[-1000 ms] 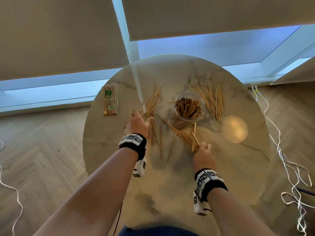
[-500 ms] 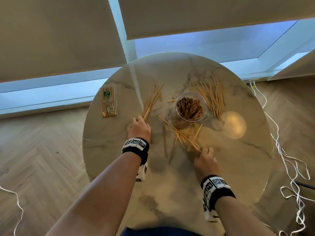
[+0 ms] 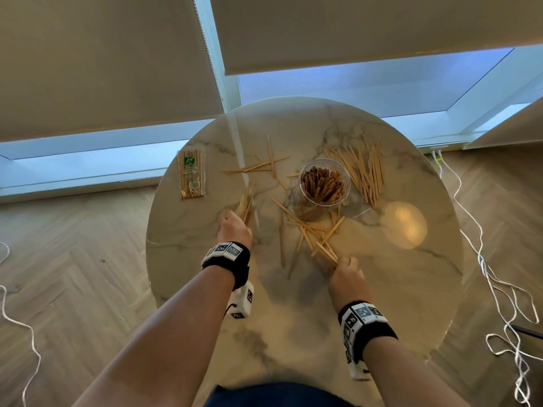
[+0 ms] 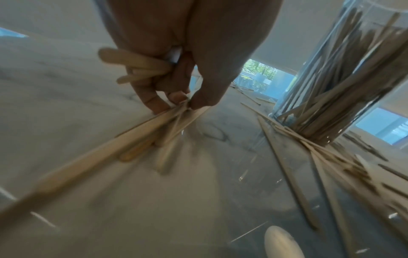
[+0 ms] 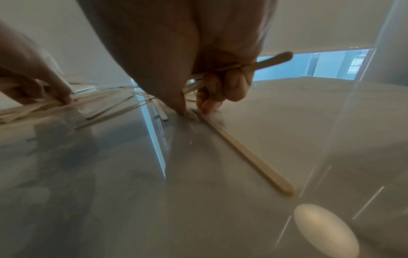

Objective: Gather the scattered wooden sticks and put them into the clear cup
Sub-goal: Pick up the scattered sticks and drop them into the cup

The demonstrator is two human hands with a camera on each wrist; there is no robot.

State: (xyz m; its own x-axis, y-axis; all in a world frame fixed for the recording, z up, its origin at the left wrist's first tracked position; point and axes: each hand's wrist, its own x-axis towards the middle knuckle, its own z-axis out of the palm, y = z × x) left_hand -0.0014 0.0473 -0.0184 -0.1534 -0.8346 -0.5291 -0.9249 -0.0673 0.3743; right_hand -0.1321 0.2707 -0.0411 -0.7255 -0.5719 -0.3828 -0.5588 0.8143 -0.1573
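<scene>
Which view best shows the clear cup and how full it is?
The head view: the clear cup stands whole on the marble table, seen from above, packed with wooden sticks. The left wrist view shows only its side wall, cropped at the frame edge. In the right wrist view I cannot make it out.

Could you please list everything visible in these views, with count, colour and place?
table: one, pale marble, round, centre.
clear cup: one, transparent, mid-table, full of upright sticks.
loose wooden sticks: many, tan, scattered around the cup.
stick pile: one, tan, right of the cup.
packet of sticks: one, tan with green label, table's left edge.
cords: several, white, floor at right.
blinds: beige, over the windows.
left hand: holds a stick bundle.
right hand: holds sticks, fingertips on the table.
</scene>
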